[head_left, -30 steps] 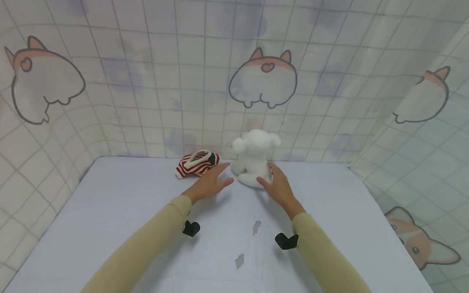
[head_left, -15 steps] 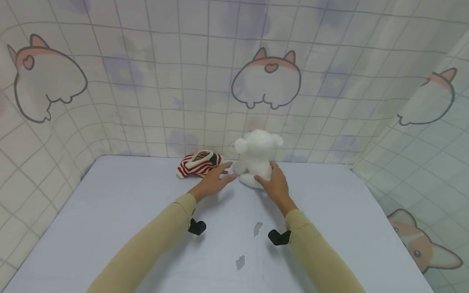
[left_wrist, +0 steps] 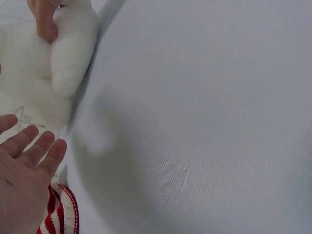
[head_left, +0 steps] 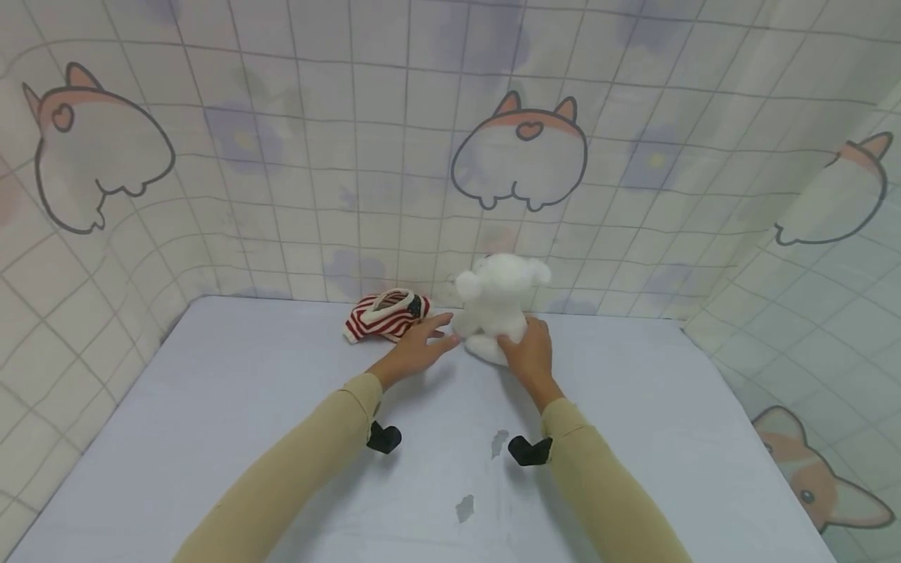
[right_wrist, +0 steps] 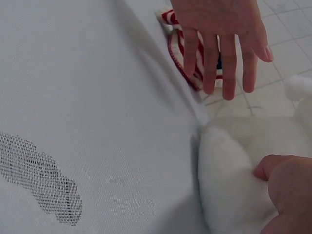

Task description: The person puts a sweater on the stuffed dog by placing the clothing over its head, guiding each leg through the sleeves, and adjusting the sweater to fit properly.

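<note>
plush toy now gripped by right hand, fingers closed tighter.

I can read no words, numbers, labels or brand marks anywhere in my views. The wall covering carries only cartoon animal drawings and a grid, the striped cloth only red and white bands, and the white plush toy shows no legible tag.
</note>
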The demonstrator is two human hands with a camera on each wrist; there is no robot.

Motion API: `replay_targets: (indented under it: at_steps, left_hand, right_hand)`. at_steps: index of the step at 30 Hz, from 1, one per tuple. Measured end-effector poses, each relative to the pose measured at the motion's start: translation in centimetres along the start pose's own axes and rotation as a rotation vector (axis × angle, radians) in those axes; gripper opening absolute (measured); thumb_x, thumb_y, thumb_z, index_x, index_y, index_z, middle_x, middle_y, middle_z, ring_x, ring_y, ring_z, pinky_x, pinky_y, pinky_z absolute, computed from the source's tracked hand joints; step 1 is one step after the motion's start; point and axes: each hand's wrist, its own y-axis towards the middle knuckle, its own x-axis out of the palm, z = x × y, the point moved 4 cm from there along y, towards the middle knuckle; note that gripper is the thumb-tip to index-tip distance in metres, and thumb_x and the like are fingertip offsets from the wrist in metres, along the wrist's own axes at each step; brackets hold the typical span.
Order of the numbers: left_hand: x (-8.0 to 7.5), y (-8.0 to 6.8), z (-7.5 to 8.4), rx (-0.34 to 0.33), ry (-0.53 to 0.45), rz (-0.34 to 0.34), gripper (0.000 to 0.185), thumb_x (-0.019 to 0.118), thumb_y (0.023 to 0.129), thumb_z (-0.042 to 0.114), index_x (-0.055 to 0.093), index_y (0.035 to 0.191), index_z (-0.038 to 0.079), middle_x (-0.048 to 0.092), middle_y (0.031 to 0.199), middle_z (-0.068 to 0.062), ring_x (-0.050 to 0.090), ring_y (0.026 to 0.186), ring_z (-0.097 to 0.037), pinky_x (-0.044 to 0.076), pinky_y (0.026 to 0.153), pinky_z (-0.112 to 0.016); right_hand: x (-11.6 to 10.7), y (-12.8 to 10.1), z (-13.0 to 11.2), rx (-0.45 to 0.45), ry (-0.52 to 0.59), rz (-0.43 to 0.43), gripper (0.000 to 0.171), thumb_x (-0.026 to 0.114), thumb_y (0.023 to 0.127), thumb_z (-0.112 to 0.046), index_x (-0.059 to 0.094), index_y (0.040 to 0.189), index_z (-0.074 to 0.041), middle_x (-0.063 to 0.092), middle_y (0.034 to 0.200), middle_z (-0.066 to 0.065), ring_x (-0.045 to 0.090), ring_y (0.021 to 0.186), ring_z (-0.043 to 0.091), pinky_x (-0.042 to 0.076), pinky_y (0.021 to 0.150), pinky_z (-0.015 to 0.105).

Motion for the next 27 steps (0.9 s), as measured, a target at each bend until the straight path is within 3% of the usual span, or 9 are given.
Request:
replay_targets:
  at_steps: [8,13,22,27]
  left_hand:
    - [0.1,0.4,-0.4,-0.024,-0.036,-0.003,0.067,0.051,0.094,0.056,0.030,0.152,0.029,0.036,0.156,0.002,0.044,0.136,-0.023,0.037,0.110,-0.051]
    - [0.0,0.6,-0.5,-0.030,-0.112,-0.011,0.071,0.051,0.093,0.059,0.029,0.152,0.027,0.034,0.156,-0.001,0.042,0.138,-0.024,0.042,0.107,-0.048]
    - [-0.3,0.5,-0.9,-0.039,-0.369,-0.059,0.076,0.055,0.091,0.058,0.026,0.153,0.024,0.032,0.156,-0.006,0.041,0.139,-0.029,0.049,0.101,-0.043]
    - [-0.2,0.7,-1.4,-0.067,-0.664,-0.153,0.063,0.048,0.099,0.044,0.024,0.153,0.022,0.026,0.157,-0.007,0.034,0.141,-0.035,0.044,0.104,-0.053]
  right_hand:
    - [-0.8,-0.5,0.2,0.024,0.050,-0.024,0.060,0.067,0.089,-0.025,0.042,0.137,0.003,0.051,0.131,0.021,0.049,0.122,0.037,0.040,0.107,0.049]
    - [-1.7,-1.1,-0.2,-0.006,0.087,-0.024,0.057,0.067,0.088,-0.024,0.046,0.134,0.000,0.054,0.130,0.020,0.051,0.121,0.036,0.042,0.105,0.049]
    - [-2.7,-2.6,-0.6,0.004,0.239,-0.096,0.052,0.071,0.086,-0.024,0.051,0.132,-0.009,0.057,0.125,0.013,0.057,0.109,0.028,0.052,0.087,0.039]
    - [-2.7,-3.3,-1.0,0.003,0.359,-0.195,0.052,0.071,0.087,-0.026,0.052,0.134,-0.014,0.057,0.128,0.010,0.057,0.111,0.027,0.053,0.086,0.036]
